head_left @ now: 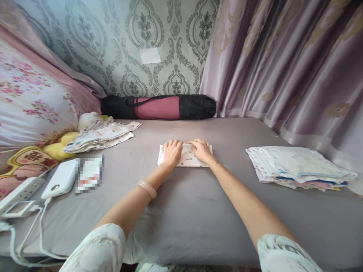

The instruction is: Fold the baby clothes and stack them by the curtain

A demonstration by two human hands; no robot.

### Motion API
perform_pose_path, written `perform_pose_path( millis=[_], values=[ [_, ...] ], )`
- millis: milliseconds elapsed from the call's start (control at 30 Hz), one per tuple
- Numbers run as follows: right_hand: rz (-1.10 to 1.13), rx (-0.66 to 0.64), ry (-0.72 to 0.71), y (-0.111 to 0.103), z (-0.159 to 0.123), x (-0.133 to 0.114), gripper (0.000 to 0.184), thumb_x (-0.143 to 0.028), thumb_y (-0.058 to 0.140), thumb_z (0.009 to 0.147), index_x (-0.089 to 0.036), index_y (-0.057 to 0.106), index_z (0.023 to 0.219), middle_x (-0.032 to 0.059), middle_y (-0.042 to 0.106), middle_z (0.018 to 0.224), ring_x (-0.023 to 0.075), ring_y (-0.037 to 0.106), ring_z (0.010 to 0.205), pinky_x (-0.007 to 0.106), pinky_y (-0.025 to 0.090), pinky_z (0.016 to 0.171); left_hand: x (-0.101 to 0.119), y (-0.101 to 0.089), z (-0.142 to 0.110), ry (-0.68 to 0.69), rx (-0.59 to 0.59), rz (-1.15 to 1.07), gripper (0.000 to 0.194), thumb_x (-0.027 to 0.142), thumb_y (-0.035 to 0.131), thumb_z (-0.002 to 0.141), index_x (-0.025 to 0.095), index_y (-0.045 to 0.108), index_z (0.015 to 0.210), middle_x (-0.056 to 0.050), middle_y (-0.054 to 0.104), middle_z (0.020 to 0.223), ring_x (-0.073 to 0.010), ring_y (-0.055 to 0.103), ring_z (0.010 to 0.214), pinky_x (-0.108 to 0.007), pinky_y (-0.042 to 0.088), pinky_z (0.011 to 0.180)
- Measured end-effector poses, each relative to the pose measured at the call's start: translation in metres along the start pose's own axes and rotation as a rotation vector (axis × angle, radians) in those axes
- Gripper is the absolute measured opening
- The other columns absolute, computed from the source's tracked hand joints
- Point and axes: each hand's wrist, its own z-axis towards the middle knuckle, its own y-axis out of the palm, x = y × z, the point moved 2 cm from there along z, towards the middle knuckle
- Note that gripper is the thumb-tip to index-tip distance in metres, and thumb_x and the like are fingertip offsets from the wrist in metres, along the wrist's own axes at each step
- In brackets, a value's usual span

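Folded printed cloth (188,160) under two hands, on a grey-sheeted bed (195,211)

Head view.
- Cloth: white, small print, a flat oblong at the middle of the bed, long side crosswise.
- Left hand (172,154): palm down over the left end, fingers bent towards the far edge; bracelet (147,188) on the forearm. Whether it pinches or merely presses cannot be told.
- Right hand (202,149): matching position over the right end, fingers bent inward; grip likewise uncertain. The paired placing probably keeps the cloth flat and its edges even.
- Cloth stack (300,163): folded, layered, right side, well apart from the hands; seemingly set there to leave the arms room.
- Cloth pile (103,135): looser, printed, far left, beside a yellow plush toy (59,146).
- Near left: white power strip (24,193), white device (61,179) and cables (42,234), presumably grouped for charging; blurred-out packet (90,173) just beside.
- Room: black-and-pink roll bag (157,107) along the far edge; floral pillow (34,94), left; damask-patterned wall (113,45); mauve curtain (272,68), right.
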Motion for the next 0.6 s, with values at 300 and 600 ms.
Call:
perform_pose_path(
  millis=[300,600],
  values=[
    [-0.109,-0.017,-0.105,0.002,-0.025,-0.017,0.051,-0.023,0.023,0.098,-0.015,0.043,0.144,0.011,0.037,0.154,0.024,0.023,0.145,0.048,0.015,0.117,0.007,0.0,-0.009,0.054,-0.029,0.0,0.033,0.021,0.036,0.096,0.022,0.053,0.125,-0.01,0.056,0.134,-0.0272,0.044,0.127,-0.045,0.032,0.103],
    [-0.131,-0.169,-0.192,0.015,-0.032,-0.027,0.061,-0.027,0.024,0.095,-0.005,0.029,0.151,0.0121,0.024,0.159,0.0234,0.015,0.148,0.046,0.007,0.121,0.002,0.016,-0.024,0.082,-0.18,0.023,0.049,0.034,0.026,0.1,0.019,0.041,0.144,-0.009,0.042,0.151,-0.0288,0.026,0.145,-0.048,0.015,0.118]
  ],
)
